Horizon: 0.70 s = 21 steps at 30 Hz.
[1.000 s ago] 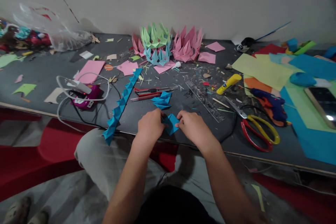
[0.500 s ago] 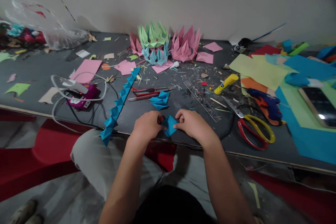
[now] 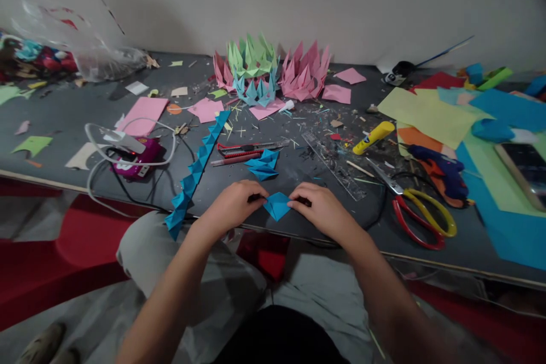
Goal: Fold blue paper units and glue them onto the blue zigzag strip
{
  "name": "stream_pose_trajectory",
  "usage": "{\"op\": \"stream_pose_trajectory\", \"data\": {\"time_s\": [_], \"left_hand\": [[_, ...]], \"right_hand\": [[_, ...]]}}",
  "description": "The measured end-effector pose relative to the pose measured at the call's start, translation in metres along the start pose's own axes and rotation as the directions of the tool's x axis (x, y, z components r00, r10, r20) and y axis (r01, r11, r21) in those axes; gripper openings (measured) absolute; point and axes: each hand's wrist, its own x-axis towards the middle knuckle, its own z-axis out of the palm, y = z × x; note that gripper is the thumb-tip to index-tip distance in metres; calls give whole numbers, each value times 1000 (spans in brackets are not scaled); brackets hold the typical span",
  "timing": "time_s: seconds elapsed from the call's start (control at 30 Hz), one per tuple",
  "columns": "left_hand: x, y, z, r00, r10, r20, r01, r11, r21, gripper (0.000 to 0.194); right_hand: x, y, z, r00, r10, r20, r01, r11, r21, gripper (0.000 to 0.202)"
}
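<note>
A small blue paper square [image 3: 277,206], turned to a diamond, lies at the table's front edge between my hands. My left hand [image 3: 239,203] pinches its left corner, and my right hand [image 3: 318,205] pinches the right corner. Just beyond are folded blue paper pieces [image 3: 261,165], with a red utility knife [image 3: 249,149] and a reddish pen-like stick [image 3: 235,159] beside them. To the left runs a long strip of joined blue folded paper [image 3: 197,169], its near end hanging over the edge.
Pink, green and light-blue paper crowns [image 3: 255,60] stand at the back. On the right are scissors [image 3: 420,210], a glue stick [image 3: 373,137], a clear ruler [image 3: 335,166], a glue gun [image 3: 441,173], a phone [image 3: 524,170] and coloured sheets [image 3: 426,114]. A purple power socket [image 3: 139,162] with cables sits left.
My hands have moved slightly apart, each now at a side corner of the blue paper. The paper looks wider and flatter. The whole view has shifted a little.
</note>
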Motion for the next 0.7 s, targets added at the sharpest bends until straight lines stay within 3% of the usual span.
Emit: {"op": "stream_pose_trajectory", "data": {"time_s": [0.17, 0.47, 0.7], "left_hand": [[2, -9, 1, 981, 189, 38, -190, 981, 43, 22], [-9, -15, 2, 928, 364, 80, -372, 899, 230, 29], [-7, -16, 8, 924, 380, 42, -378, 893, 243, 25]], "right_hand": [[-1, 8, 5, 986, -168, -20, 167, 985, -43, 19], [-9, 18, 10, 905, -425, -26, 411, 887, -208, 29], [-7, 15, 15, 910, -414, -28, 390, 876, -285, 27]]}}
